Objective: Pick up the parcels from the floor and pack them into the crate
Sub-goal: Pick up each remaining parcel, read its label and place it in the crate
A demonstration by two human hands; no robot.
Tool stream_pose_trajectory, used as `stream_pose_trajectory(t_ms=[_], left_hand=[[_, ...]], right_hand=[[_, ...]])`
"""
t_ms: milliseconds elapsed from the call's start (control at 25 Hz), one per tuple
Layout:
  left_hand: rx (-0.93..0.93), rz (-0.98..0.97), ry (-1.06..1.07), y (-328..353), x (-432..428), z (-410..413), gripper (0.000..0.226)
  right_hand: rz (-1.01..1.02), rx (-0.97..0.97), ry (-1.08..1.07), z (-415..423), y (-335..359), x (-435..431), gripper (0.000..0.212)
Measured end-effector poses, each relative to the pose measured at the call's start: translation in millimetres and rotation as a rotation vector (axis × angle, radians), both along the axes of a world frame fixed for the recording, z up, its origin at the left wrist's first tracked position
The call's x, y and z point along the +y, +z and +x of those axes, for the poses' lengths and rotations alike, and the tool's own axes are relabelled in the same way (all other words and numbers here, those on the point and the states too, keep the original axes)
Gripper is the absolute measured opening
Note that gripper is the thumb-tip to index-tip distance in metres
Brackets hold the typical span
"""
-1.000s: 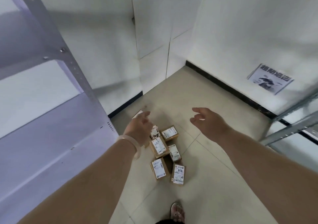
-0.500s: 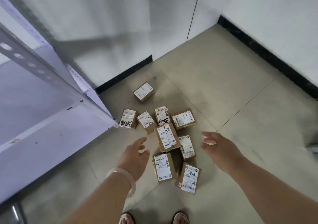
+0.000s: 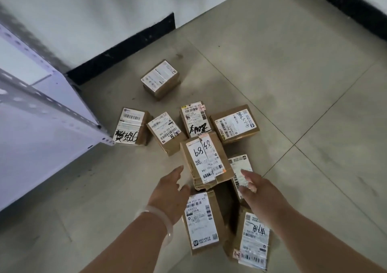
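Cardboard parcel [image 3: 206,161] between left hand [image 3: 169,195], right hand [image 3: 258,193]; both spread, gripping nothing.

The right hand [image 3: 264,197] hides part of a parcel [image 3: 240,166]; the shelving [image 3: 41,126] is cut off left.

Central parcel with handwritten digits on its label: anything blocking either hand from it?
Nothing visible. The left hand is open at the near-left corner of the central parcel, the right hand open at its near right, over a neighbouring parcel. The crate is not in view, so that path cannot be judged.
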State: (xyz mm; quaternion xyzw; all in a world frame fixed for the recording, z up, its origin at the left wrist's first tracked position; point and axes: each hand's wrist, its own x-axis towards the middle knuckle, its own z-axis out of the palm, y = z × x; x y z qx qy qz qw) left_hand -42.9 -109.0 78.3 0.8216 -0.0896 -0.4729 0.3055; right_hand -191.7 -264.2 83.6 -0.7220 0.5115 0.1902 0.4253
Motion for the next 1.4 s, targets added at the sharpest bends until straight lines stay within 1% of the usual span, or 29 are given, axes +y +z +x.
stream_pose_trajectory(t_ms=[120, 240, 320, 400, 560, 720, 800, 920, 1080, 1200, 1320, 1400], left_hand=[[-0.008, -0.013, -0.029, -45.6, -14.3, -0.3, 0.063], [0.051, 0.012, -0.031, -74.7, -21.3, -1.2, 0.073], [0.092, -0.037, -0.006, -78.5, -25.5, -4.6, 0.070], [0.083, -0.083, 0.061, -76.2, -28.1, -7.7, 0.064], [0.014, -0.136, 0.127, -57.7, -23.4, -8.3, 0.059], [0.031, -0.189, 0.223, -11.1, -14.5, -3.2, 0.058], [0.039, -0.214, 0.272, 28.9, -10.5, 3.1, 0.061], [0.038, -0.255, 0.302, 111.0, -4.5, 10.7, 0.062], [0.036, -0.339, 0.329, 230.8, 0.9, 24.5, 0.063], [-0.024, -0.419, 0.309, 343.4, -0.5, 39.6, 0.057], [-0.101, -0.510, 0.290, 464.1, -3.3, 57.3, 0.055], [-0.147, -0.557, 0.278, 528.9, -6.7, 66.2, 0.053]], right_hand=[[0.003, -0.016, -0.030, 26.5, -38.1, -5.6, 0.051], [0.089, -0.007, -0.062, 41.5, -60.2, -4.7, 0.057], [0.123, -0.005, -0.062, 42.9, -68.8, -0.1, 0.055], [0.100, -0.031, -0.123, 41.5, -73.0, 3.2, 0.051], [0.037, -0.133, -0.270, 44.1, -52.1, 9.1, 0.036], [0.025, -0.216, -0.318, 53.8, 8.9, 15.0, 0.024], [0.033, -0.262, -0.344, 58.5, 52.9, 15.4, 0.023], [0.051, -0.286, -0.342, 65.3, 134.6, 19.8, 0.021], [0.040, -0.318, -0.355, 74.8, 251.1, 23.8, 0.023], [-0.010, -0.388, -0.337, 87.2, 361.9, 19.7, 0.025], [-0.076, -0.488, -0.275, 102.1, 480.4, 12.7, 0.032], [-0.112, -0.565, -0.238, 110.0, 547.5, 10.8, 0.045]])
